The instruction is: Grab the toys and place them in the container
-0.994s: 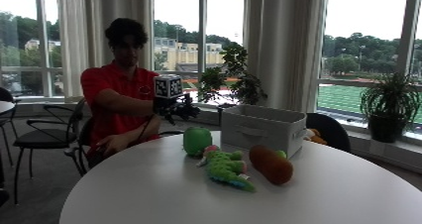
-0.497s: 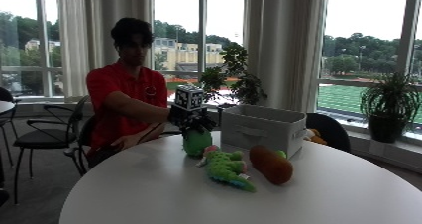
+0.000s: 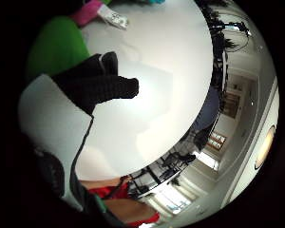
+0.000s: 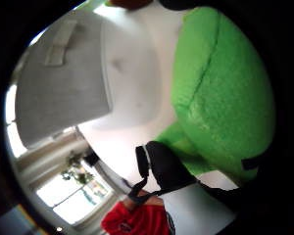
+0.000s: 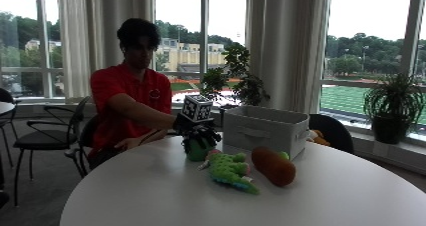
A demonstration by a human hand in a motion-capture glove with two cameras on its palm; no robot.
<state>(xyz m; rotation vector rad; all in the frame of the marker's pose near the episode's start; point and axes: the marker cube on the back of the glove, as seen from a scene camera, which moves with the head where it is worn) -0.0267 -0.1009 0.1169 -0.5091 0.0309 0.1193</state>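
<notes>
In the outside view my gloved right hand [image 5: 198, 133] hangs just over a round green plush toy [image 5: 194, 152] on the white table [image 5: 146, 191], fingers spread downward around its top. I see no closed grip on it. The thumb side palm view is largely filled by the green toy [image 4: 225, 93], with the thumb [image 4: 164, 166] beside it. The little finger side palm view shows bent fingers [image 3: 99, 85] next to the toy [image 3: 57, 47]. A green crocodile plush [image 5: 229, 170] and an orange-brown plush [image 5: 273, 166] lie nearby. The grey fabric container [image 5: 265, 131] stands behind them.
The person's bare left hand [image 5: 133, 143] rests at the table's far edge. Another small toy [image 5: 318, 136] peeks out behind the container. Chairs stand to the left, and potted plants line the window sill. Bare tabletop [image 3: 171, 71] stretches in front of the toys.
My right hand has travelled from in front of the person's chest out over the table and down onto the round green toy. The toys and container have not moved.
</notes>
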